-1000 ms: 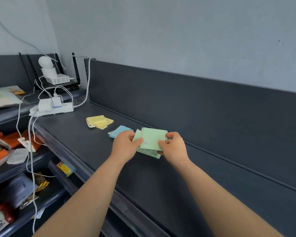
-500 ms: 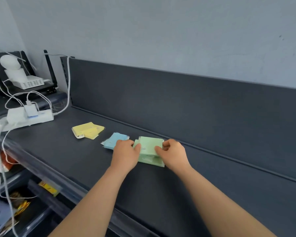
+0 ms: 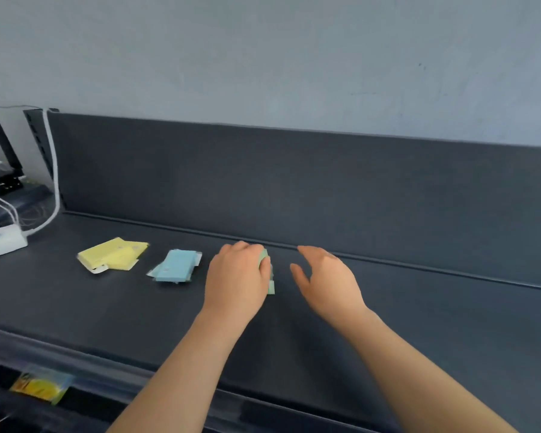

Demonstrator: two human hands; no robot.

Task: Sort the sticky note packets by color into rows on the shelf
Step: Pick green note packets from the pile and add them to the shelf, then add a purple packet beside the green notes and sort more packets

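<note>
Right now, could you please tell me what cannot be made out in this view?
Head view only.
Green packets: mostly hidden under the left hand; their count, and whether the hand grips or presses them, cannot be told.
Blue packets: motion-blurred, print unreadable.
Power strip: cut off by the left edge.
Yellow item at lower left: blurred, unidentifiable.
</note>
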